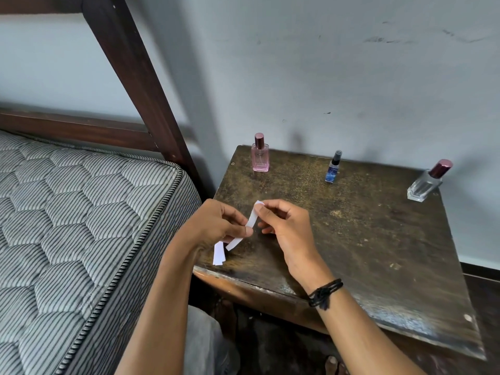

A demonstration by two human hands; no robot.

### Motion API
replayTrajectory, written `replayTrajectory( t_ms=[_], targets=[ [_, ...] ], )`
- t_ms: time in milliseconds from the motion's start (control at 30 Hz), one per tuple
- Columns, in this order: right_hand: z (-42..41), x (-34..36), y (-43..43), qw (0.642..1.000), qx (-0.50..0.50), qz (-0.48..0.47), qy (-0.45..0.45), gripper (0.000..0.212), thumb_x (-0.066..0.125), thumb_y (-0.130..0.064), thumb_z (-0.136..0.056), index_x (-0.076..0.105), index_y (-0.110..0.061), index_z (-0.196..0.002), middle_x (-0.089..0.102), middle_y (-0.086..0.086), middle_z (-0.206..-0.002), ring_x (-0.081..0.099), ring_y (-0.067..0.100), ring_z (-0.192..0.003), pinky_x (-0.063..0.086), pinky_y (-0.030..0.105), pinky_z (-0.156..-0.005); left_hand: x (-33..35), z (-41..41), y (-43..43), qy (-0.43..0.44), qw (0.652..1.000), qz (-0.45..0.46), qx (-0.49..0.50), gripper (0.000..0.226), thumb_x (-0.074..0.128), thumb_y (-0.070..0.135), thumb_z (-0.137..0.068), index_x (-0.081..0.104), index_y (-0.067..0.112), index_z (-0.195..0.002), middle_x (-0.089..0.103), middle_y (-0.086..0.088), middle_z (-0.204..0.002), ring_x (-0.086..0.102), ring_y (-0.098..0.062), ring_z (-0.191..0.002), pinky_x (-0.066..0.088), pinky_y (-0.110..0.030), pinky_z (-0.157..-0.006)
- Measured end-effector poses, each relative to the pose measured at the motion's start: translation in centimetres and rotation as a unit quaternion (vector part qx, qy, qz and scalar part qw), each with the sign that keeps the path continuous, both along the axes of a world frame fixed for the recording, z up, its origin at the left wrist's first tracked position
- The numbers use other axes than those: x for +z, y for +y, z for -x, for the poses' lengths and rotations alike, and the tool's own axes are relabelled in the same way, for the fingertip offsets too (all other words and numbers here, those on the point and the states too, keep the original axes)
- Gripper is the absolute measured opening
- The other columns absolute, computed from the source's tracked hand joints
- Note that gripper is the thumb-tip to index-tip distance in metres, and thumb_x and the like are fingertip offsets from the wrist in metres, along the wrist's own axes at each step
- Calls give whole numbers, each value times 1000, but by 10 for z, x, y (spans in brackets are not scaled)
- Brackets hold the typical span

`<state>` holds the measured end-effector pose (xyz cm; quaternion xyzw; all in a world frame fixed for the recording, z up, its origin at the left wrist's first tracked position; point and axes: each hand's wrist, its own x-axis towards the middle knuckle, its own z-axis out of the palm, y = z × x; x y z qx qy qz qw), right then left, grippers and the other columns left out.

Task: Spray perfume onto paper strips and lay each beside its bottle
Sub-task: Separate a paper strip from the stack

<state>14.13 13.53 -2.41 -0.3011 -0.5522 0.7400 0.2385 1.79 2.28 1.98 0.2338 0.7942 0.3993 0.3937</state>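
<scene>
Head view: right hand (pixel 286 226) pinches the top of one paper strip (pixel 251 219); left hand (pixel 216 226) pinches its lower part plus the spare strips (pixel 218 254), over the near edge of the table (pixel 351 239). Likely separating a strip; next, free a hand for the pink bottle (pixel 260 155), well apart.

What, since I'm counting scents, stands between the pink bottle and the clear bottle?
Only the small blue spray bottle, upright, between the pink bottle and the clear bottle; the head view shows it.

Matt white paper strips (pixel 250 221), glossy glass bottles (pixel 260 156), worn, mottled wooden table (pixel 378 226), quilted cloth mattress (pixel 67 212).
</scene>
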Motion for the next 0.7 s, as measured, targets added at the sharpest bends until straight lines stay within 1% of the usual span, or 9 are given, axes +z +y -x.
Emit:
replayTrajectory(
  t_ms=[100,167,267,333,467,567,633,700],
  targets=[
    [-1,0,3,1000,-7,-12,-22,4,76,-8,-91,79,-10,-90,74,2,-76,61,9,-61,51,20,-56,-4,-2,3,-4,1000,5,-7,20,85,5,-75,74,-6,-88,68,-12,-72,62,-10,-61,51,-17,-57],
    [-2,0,6,999,-15,-17,-41,3,76,-8,-91,78,-7,-90,74,1,-76,60,6,-58,50,19,-55,-5,-3,4,-8,1000,8,-16,17,86,10,-76,76,-2,-82,67,-12,-71,60,-11,-62,51,-18,-56],
    [-3,-2,14,996,-25,-45,-68,6,77,-10,-91,78,-11,-85,74,2,-75,59,5,-57,50,20,-55,-6,-6,6,-19,999,10,-25,15,86,13,-76,76,2,-75,64,-8,-64,58,-8,-56,50,-18,-56],
    [-4,-3,19,994,-30,-67,-84,10,77,-11,-91,78,-16,-83,75,7,-78,60,6,-58,51,21,-57,-7,-8,6,-20,999,16,-36,17,85,15,-78,76,0,-78,63,-7,-63,58,-8,-57,50,-19,-57],
    [-4,-3,23,991,-32,-89,-100,15,77,-11,-91,76,-19,-79,74,6,-76,58,5,-57,50,22,-57,-9,-10,9,-17,998,24,-51,22,83,16,-81,76,-4,-85,62,-6,-61,55,-9,-58,48,-16,-56],
    [-4,-6,27,984,-45,-124,-118,16,78,-14,-91,76,-24,-78,75,6,-75,60,8,-58,52,31,-63,-9,-11,11,-10,996,35,-78,19,81,14,-83,76,-4,-87,66,-5,-64,56,-8,-60,48,-15,-56],
    [-4,-8,33,980,-59,-140,-131,13,79,-16,-90,77,-24,-80,74,2,-73,61,10,-61,54,37,-68,-8,-12,10,-7,993,50,-108,20,80,15,-84,76,-4,-86,69,-5,-68,58,-10,-65,48,-15,-58],
    [-4,-11,38,972,-65,-167,-151,6,80,-21,-88,80,-23,-82,72,-5,-72,63,11,-66,56,41,-73,-8,-13,9,-6,989,66,-132,23,81,17,-83,75,-5,-86,70,-4,-68,57,-13,-67,47,-15,-58]
  ],
)
